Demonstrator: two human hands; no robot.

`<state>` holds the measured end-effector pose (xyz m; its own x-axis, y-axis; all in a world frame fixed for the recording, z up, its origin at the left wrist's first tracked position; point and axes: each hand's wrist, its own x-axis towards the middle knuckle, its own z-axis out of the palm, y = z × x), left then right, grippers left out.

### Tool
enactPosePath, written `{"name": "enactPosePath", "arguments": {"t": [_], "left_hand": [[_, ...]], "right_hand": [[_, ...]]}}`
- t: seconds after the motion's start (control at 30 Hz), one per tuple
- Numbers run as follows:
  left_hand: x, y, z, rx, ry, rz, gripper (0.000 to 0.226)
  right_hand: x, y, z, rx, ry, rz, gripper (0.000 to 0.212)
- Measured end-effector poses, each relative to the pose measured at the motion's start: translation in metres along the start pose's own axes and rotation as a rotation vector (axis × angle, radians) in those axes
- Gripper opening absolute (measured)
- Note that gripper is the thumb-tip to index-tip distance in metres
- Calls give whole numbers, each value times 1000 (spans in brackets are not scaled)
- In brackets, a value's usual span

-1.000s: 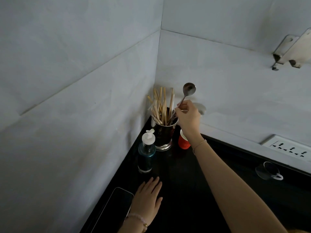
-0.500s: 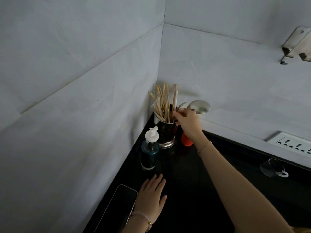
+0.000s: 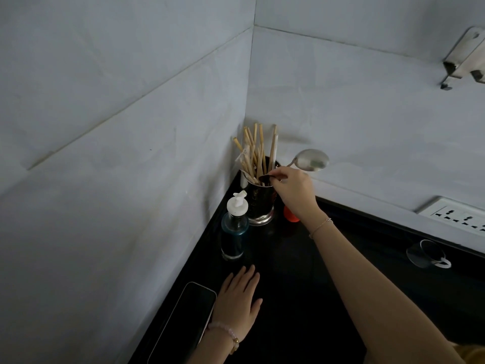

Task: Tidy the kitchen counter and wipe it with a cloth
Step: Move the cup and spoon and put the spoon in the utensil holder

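Two hands of mine are in view, well apart. My left hand (image 3: 240,298) lies palm down on the black counter (image 3: 288,313), fingers straight, holding nothing. One bead bracelet (image 3: 225,332) circles its wrist. Touching its left edge lies one phone (image 3: 183,319), screen dark, along the left wall.

Farther in, one clear bottle (image 3: 234,232) with a white pump top stands upright near that wall. Well off to the right, one clear glass cup (image 3: 427,254) with a handle sits near the back wall.

In the corner stands one steel holder (image 3: 262,206), just behind the bottle. My right hand (image 3: 295,194), with one thin chain bracelet (image 3: 321,227) at the wrist, reaches over its rim. Thumb and fingertips pinch one small spoon (image 3: 265,177), whose dark bowl shows just above the rim. I count two spoons in all: the second, one large spoon (image 3: 312,160), leans out to the right behind my hand. Roughly ten wooden sticks (image 3: 253,151) fan up from the holder; I cannot count them exactly. One orange cup (image 3: 290,216) stands beside the holder, half hidden by my wrist.

On the back wall are one socket strip (image 3: 462,216) and, higher, one metal bracket (image 3: 464,59).
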<state>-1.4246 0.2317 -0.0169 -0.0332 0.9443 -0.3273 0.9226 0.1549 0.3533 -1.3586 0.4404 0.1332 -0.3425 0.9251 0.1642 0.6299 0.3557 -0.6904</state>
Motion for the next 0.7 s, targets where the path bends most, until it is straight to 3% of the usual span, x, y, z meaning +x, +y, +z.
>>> {"name": "enactPosePath", "arguments": {"t": [0.33,0.5,0.7], "left_hand": [[3,3,-8,61,-37,29,60],[3,7,-11,116,-44,42,60],[-4,18,-20,147,-63,31,55]], "right_hand": [[-33,4,-23,139,36,14,28],[-92,19,-37,141,54,140,30],[-207,44,-33,32,-109,280,29]]}}
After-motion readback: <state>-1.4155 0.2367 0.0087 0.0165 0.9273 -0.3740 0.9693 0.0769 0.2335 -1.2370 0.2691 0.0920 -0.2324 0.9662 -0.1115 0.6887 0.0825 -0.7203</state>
